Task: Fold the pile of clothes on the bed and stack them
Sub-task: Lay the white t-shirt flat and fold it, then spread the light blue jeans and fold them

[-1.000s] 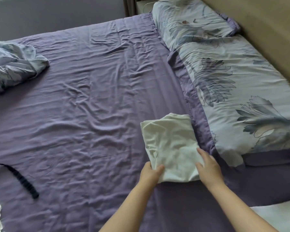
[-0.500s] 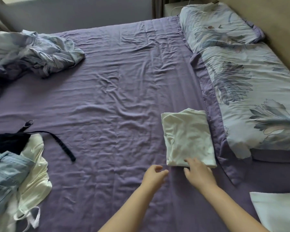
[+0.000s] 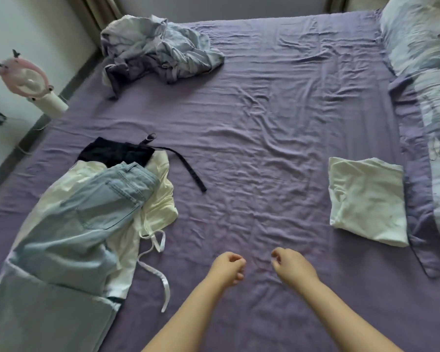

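A folded white garment (image 3: 366, 199) lies on the purple bed sheet (image 3: 264, 123) at the right, beside the pillows. At the left lies a loose pile: light blue jeans (image 3: 87, 224) on top of a cream garment (image 3: 158, 199), with a black strapped garment (image 3: 117, 153) at its far end. My left hand (image 3: 228, 269) and my right hand (image 3: 292, 266) hover side by side over the bare sheet between the pile and the folded garment. Both hands have loosely curled fingers and hold nothing.
A crumpled blue-grey floral cover (image 3: 158, 47) lies at the far left corner of the bed. Floral pillows (image 3: 429, 59) line the right side. A pink and white fan (image 3: 33, 82) stands off the bed's left edge, by the wall.
My hands left the folded white garment and drew back to the middle of the bed. My view swung left, bringing the pile of unfolded clothes fully into sight.
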A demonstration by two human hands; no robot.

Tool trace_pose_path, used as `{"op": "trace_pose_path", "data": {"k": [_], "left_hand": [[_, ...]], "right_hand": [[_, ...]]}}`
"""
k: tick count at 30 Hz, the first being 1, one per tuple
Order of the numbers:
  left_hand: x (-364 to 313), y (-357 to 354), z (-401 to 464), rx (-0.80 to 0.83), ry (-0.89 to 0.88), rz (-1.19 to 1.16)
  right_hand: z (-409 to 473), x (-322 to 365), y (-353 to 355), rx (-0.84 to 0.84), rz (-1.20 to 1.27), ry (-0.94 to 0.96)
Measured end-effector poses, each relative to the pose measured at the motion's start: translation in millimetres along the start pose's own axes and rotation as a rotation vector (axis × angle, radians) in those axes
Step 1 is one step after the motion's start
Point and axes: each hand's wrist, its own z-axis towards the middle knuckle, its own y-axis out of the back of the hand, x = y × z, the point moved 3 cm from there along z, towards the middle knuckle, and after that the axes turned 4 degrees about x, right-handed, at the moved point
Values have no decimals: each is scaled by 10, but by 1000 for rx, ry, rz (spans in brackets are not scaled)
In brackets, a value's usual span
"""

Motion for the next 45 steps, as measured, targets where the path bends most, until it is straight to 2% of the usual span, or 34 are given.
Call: {"op": "trace_pose_path", "data": {"k": [9, 16, 20, 23, 27, 32, 37, 42, 45], "left_hand": [[354, 1559, -482, -47, -61, -52], [601, 2820, -778, -57, -116, -54], [589, 3539, -877, -115, -131, -75], [486, 3977, -884, -225, -189, -12], [390, 4488, -831, -415, -215, 221], [218, 4902, -434, -499, -259, 534], [83, 5140, 187, -594, -209, 652], [126, 5143, 401, -619, -63, 661], [154, 4944, 260, -423, -241, 281]], "right_hand": [[-157, 1727, -320, -37, -76, 89], [-220, 2978, -666, -17, -28, 110], [-164, 3720, -767, 5, -31, 198], [-49, 4140, -776, 2, -24, 265], [147, 4447, -825, 31, -74, 325], [537, 4638, -923, 46, -142, 353], [1099, 4794, -1067, 46, -122, 382], [1437, 4778, -1079, 33, 10, 327], [1472, 4788, -1008, 43, 289, 217]]}}
